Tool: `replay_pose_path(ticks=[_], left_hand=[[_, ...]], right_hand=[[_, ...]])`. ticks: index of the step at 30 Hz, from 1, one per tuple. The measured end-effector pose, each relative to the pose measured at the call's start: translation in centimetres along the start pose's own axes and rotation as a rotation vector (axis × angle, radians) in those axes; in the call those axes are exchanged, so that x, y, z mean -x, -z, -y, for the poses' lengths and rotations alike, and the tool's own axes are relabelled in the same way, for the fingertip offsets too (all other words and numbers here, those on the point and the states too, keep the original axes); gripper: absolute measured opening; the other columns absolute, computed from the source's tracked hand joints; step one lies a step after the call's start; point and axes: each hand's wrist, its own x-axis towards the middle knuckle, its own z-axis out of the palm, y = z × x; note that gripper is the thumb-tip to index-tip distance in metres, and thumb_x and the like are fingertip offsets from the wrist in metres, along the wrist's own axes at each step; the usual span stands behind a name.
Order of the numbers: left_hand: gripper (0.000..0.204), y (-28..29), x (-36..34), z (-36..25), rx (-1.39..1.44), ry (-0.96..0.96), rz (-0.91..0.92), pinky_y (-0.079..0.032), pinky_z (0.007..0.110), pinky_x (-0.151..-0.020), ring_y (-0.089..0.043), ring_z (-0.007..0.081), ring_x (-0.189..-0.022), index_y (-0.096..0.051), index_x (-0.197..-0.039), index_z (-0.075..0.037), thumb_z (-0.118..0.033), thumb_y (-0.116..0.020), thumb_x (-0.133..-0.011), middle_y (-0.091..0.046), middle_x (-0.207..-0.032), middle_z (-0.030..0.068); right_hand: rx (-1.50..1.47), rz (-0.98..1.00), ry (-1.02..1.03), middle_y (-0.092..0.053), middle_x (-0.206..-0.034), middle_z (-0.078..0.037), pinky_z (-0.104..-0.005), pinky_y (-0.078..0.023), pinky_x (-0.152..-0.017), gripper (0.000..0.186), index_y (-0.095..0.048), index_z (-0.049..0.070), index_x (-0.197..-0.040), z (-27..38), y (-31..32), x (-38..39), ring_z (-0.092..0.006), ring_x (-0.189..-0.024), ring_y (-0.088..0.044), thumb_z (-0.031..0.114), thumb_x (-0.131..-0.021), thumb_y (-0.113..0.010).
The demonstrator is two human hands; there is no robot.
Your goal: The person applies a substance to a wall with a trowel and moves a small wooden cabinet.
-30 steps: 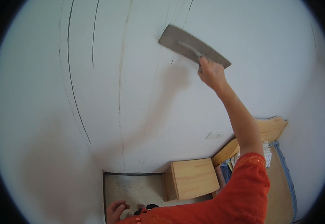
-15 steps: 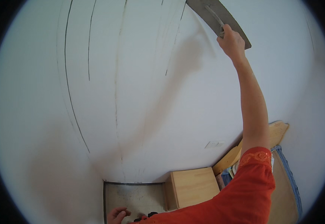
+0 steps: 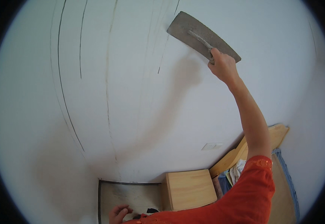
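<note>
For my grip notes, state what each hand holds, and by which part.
Right hand: the trowel, by its handle. Left hand: nothing visibly held.

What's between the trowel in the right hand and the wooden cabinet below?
In the head view, white wall lies between the trowel and the wooden cabinet, with a soft shadow on it, left of the right hand.
</note>
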Motion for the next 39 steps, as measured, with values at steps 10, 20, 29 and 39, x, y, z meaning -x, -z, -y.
replay_pose_path(ticks=[10,20,29,39], left_hand=[[0.027,0.5,0.4,0.5,0.119,0.027,0.016,-0.045,0.029,-0.077,-0.057,0.0169,-0.084,-0.057,-0.102,-0.001,-0.020,-0.057,-0.082,-0.061,-0.086,0.0077],[0.029,3.3,1.8,-0.5,0.037,0.132,-0.018,-0.045,0.031,-0.078,-0.057,0.0188,-0.087,-0.056,-0.104,-0.001,-0.019,-0.057,-0.082,-0.061,-0.089,0.0095],[0.029,4.9,2.6,-0.2,0.089,0.109,0.034,-0.046,0.031,-0.077,-0.058,0.0189,-0.084,-0.056,-0.104,-0.002,-0.019,-0.059,-0.080,-0.061,-0.087,0.0092],[0.026,6.4,1.7,-1.5,-0.069,-0.048,0.013,-0.045,0.031,-0.078,-0.057,0.0187,-0.083,-0.058,-0.100,-0.001,-0.018,-0.057,-0.081,-0.061,-0.087,0.0087]], right_hand=[[0.053,-0.142,-0.054,-0.055,-0.061,-0.014,-0.0424,-0.043,-0.049,0.017,-0.044,0.006,-0.077,0.7,0.0,-1.8,-0.0334,-0.058,-0.055,0.005,-0.065,-0.056],[-0.040,-0.047,0.044,-0.052,-0.056,-0.011,-0.0372,-0.042,-0.039,0.019,-0.041,0.006,-0.069,6.1,-5.3,9.6,-0.0294,-0.049,-0.053,0.001,-0.063,-0.058],[-0.041,-0.066,-0.019,-0.053,-0.057,-0.010,-0.0376,-0.041,-0.039,0.020,-0.041,0.006,-0.070,5.9,-4.5,8.6,-0.0294,-0.049,-0.053,-0.001,-0.060,-0.057],[-0.050,-0.114,-0.080,-0.055,-0.060,-0.012,-0.0418,-0.042,-0.045,0.019,-0.044,0.006,-0.076,5.7,-2.7,5.7,-0.0324,-0.053,-0.054,0.003,-0.063,-0.057]])
